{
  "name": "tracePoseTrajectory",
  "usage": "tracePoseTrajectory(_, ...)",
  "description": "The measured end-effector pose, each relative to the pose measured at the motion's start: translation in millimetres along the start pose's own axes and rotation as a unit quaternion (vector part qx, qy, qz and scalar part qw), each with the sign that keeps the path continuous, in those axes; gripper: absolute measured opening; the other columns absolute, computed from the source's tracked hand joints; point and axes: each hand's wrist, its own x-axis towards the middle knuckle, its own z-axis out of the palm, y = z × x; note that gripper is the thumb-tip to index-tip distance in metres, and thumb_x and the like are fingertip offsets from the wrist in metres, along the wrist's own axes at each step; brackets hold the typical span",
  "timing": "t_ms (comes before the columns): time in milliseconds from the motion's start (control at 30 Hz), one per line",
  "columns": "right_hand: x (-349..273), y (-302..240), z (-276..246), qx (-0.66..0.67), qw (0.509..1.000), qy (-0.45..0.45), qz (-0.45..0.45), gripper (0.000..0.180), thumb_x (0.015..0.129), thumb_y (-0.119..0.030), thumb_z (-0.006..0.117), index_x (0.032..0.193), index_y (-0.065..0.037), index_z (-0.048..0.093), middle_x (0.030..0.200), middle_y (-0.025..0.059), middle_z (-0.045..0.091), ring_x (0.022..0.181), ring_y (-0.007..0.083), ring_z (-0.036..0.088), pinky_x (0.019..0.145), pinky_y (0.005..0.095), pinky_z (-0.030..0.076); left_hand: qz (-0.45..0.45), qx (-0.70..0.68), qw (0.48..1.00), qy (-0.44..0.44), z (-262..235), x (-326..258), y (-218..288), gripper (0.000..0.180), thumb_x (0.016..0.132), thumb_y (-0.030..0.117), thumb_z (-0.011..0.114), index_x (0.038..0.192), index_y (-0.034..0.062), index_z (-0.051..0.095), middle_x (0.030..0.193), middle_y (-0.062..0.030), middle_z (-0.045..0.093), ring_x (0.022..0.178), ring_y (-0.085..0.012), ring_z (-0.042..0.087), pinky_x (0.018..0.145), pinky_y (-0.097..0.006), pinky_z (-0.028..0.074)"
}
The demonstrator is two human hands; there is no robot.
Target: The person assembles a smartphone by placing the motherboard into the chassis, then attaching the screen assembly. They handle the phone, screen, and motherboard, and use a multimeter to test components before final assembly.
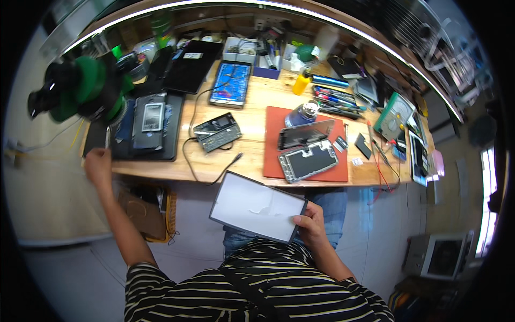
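Holding a flat rectangular panel (256,206) with my right hand (310,224), I keep it over my lap, below the near edge of the table (252,107). The panel has a pale, smooth white face and a thin dark rim with rounded corners. My right fingers are closed around its lower right corner, with the thumb on the white face; the fingers behind the panel are hidden.

My left hand (98,165) is stretched far out to the left corner of the table, touching the edge beside a dark mat (174,126). It looks loosely curled, but I cannot tell if it grips something, because the picture bends and blurs there.

On the dark mat lies an opened device (152,119) with a grey frame. Near it, on the bare wood, lies a small open phone body (216,132) with a black cable (189,153) running around it. In front of me is a red rubber-like mat (273,161), and on it a silver phone frame (308,160) and a glossy dark screen (306,134), which lean on each other. A metal bottle (303,112) stands at the mat's far edge.

Further back lies a tablet (231,84) with a bluish shining face, and a yellow bottle (301,83). To the right is a green meter (395,116) with thin red leads (379,166). A big green round object (80,88) at the left is cut by shadow and hard to make out.
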Motion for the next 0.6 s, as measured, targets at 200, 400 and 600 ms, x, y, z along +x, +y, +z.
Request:
tracePoseTrajectory(200, -15.0, -16.1, -29.2, 0.007, 0.995, 0.071, -0.065, 0.055, 0.078, -0.017, 0.085, 0.123, 0.008, 0.065, 0.112, 0.0126, 0.073, 0.099, 0.0198, 0.069, 0.091, 0.0339, 0.055, 0.032, -0.391, 0.913, -0.112, -54.1, -87.9, 46.9, 0.018, 0.093, 0.010, 0.077, 0.105, -0.0029, 0.076, 0.094, -0.0040, 0.073, 0.086, -0.0095, 0.065, 0.081, -0.024, 0.052)
tracePoseTrajectory(400, -11.9, -68.5, -77.3, 0.001, 0.970, 0.096, -0.222, 0.063, 0.080, -0.023, 0.070, 0.129, 0.013, 0.058, 0.120, 0.0205, 0.069, 0.106, 0.0282, 0.070, 0.096, 0.0387, 0.055, 0.091, -0.579, 0.728, -0.354, -43.7, -134.4, 170.9, 0.019, 0.092, 0.010, 0.080, 0.105, -0.0032, 0.075, 0.088, -0.0008, 0.072, 0.079, -0.0034, 0.061, 0.071, -0.019, 0.047)
tracePoseTrajectory(600, -40.9, -99.7, -133.4, 0.051, 0.932, 0.205, -0.294, 0.062, 0.085, -0.021, 0.059, 0.137, 0.012, 0.052, 0.128, 0.0227, 0.064, 0.116, 0.0313, 0.066, 0.102, 0.0387, 0.053, 0.174, -0.551, 0.724, -0.375, -43.4, -136.4, 260.7, 0.018, 0.092, 0.012, 0.081, 0.102, -0.0012, 0.075, 0.086, -0.0007, 0.072, 0.073, -0.0026, 0.058, 0.064, -0.019, 0.044)
